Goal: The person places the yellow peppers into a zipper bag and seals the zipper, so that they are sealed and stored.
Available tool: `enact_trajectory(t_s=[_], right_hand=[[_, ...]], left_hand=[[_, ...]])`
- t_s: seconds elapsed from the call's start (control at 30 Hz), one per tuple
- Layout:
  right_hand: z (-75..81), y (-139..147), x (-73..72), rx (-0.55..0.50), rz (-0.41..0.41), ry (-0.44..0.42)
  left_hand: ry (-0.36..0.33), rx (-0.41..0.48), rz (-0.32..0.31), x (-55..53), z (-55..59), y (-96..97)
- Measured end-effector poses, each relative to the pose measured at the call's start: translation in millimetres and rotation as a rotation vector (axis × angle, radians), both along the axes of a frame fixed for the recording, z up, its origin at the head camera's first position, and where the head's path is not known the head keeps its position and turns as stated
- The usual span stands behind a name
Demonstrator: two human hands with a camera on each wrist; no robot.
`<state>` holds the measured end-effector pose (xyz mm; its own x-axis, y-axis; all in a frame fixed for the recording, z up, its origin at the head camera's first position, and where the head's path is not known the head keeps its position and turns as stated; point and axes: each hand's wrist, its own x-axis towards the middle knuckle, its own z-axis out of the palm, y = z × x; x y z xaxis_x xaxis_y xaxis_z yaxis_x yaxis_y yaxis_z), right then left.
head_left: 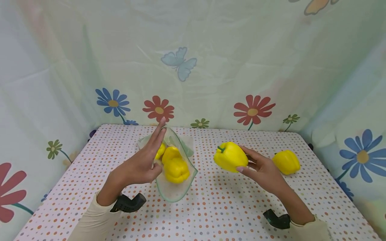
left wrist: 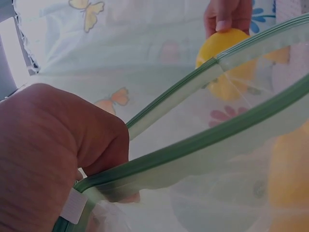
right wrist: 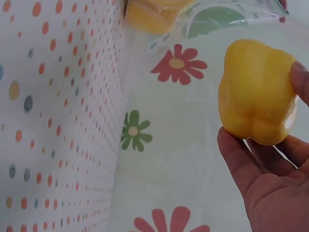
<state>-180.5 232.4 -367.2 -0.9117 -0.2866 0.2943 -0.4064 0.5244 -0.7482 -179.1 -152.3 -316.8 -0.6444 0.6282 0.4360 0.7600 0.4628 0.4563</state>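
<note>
My right hand (head_left: 266, 174) grips a yellow bell pepper (head_left: 230, 157) by its blossom end, the green stem facing left, held above the table. The right wrist view shows the thumb and fingers around that pepper (right wrist: 256, 92). At left, my left hand (head_left: 140, 165) holds the rim of a clear zip bag (head_left: 172, 194), thumb bent over the edge and the other fingers stretched out. Inside the bag lie several yellow bell peppers (head_left: 177, 170), partly hidden by the hand. In the left wrist view the green zip edges (left wrist: 193, 145) stand apart, so the bag's mouth gapes.
Another yellow bell pepper (head_left: 287, 162) lies on the table at right, beyond my right wrist. A dotted cloth (head_left: 217, 211) covers the table. Behind and at both sides hangs a curtain (head_left: 211, 40) printed with flowers and butterflies. Each wrist wears a black camera mount (head_left: 129, 203).
</note>
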Motion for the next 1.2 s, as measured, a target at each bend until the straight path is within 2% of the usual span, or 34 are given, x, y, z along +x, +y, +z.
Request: enact_trajectory(t_s=[0.23, 0.5, 0.8, 1.0, 1.2], right_hand=[[4.6, -15, 2.0, -0.068, 0.075, 0.022], [9.9, -34, 4.9, -0.155, 0.199, 0.02], [20.0, -65, 15.2, -0.295, 0.354, 0.015], [27.2, -81, 22.7, -0.343, 0.473, 0.005], [31.4, -92, 27.0, -0.357, 0.534, -0.029]], left_hand=[[0.005, 0.002, 0.0, -0.4, -0.3, 1.2], [0.053, -0.024, -0.023, -1.0, -1.8, 0.6], [0.014, -0.036, 0.022, 2.4, -1.1, -0.3], [0.031, -0.045, 0.023, 1.6, -0.1, 0.0], [0.039, -0.038, 0.004, -0.2, -1.4, 2.0]])
